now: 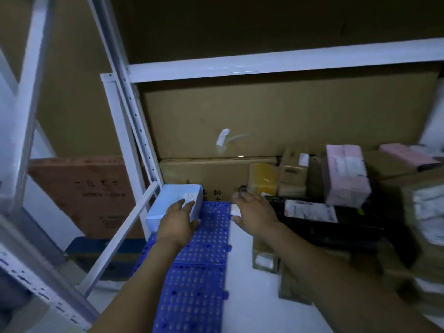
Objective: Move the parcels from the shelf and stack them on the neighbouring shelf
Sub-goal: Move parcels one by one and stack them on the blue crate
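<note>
Left hand (177,219) covers the near corner of the light blue box (173,200) at the far left of the blue mat (204,248), and the box label (191,196) is too small to read. The mat runs off the bottom edge. Right of the mat, stacked parcels (425,212) smear into blur, clipped by the frame.

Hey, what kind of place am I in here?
Likely a parcel storeroom or small warehouse: white metal shelving, labelled parcels piled at the right, large cardboard cartons behind them.
</note>
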